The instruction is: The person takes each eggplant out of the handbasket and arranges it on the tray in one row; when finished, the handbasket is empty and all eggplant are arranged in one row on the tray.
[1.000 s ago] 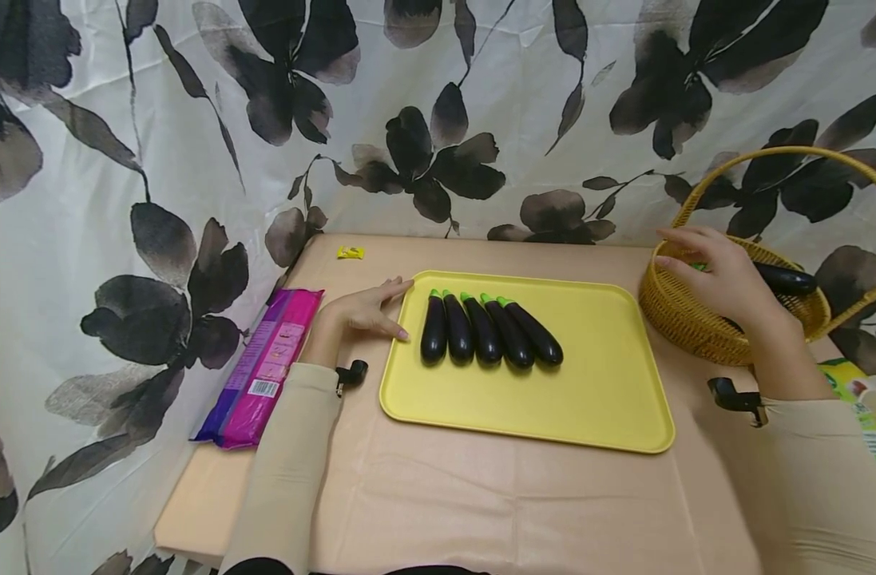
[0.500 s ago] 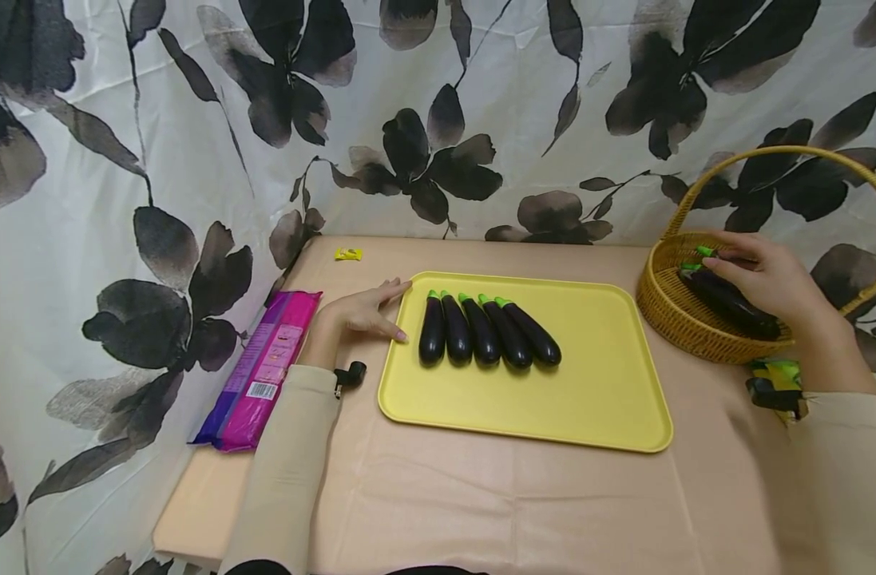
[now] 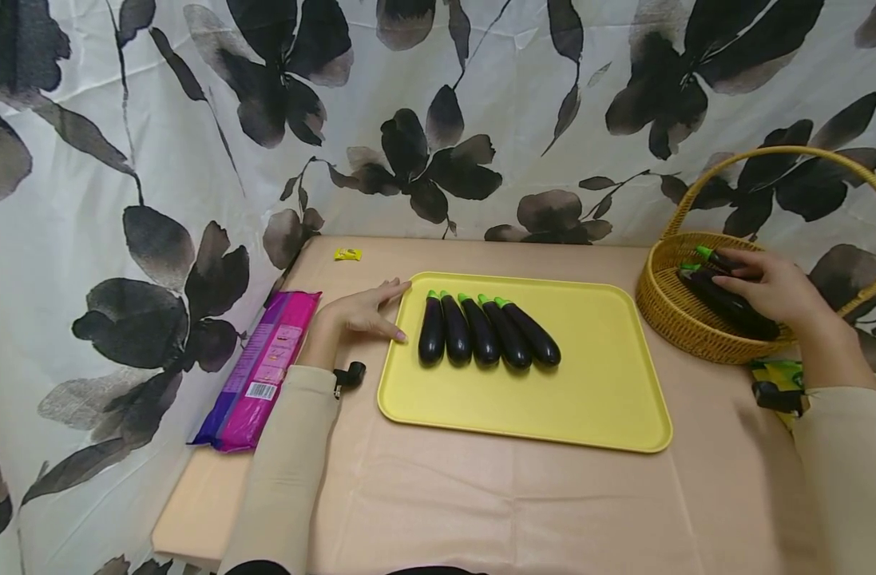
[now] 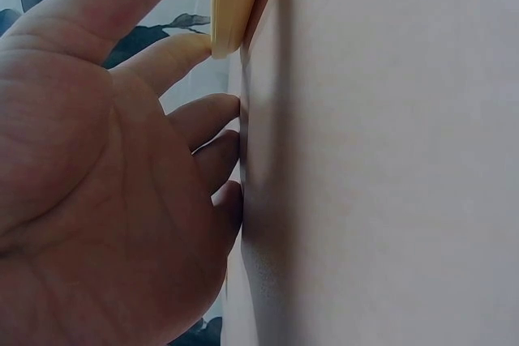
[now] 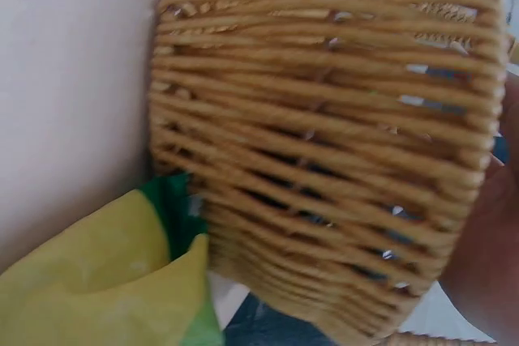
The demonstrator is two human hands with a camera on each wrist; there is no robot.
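Several dark purple eggplants (image 3: 484, 331) with green stem ends lie side by side on a yellow tray (image 3: 596, 375). My left hand (image 3: 360, 313) rests at the tray's left edge, fingers mostly straight, with the thumb on the rim; the left wrist view shows a finger against the tray's edge. At the right, my right hand (image 3: 778, 289) reaches into a wicker basket (image 3: 671, 323). Its thumb and fingers hold an eggplant (image 3: 712, 255) near the stem end. Another eggplant (image 3: 728, 302) lies below in the basket. The right wrist view shows mainly the basket's woven side (image 5: 324, 119).
The basket's tall arched handle (image 3: 790, 150) rises over the right hand. A green and yellow packet (image 3: 778, 375) lies by the basket. Left of the tray are a pink and purple packet (image 3: 265, 371) and a small yellow wrapper (image 3: 347, 254). A floral curtain (image 3: 552, 120) hangs behind.
My right hand has moved right and down into the basket and taken hold of an eggplant. The eggplants in the basket lie differently from one second ago. My left hand stays at the tray.
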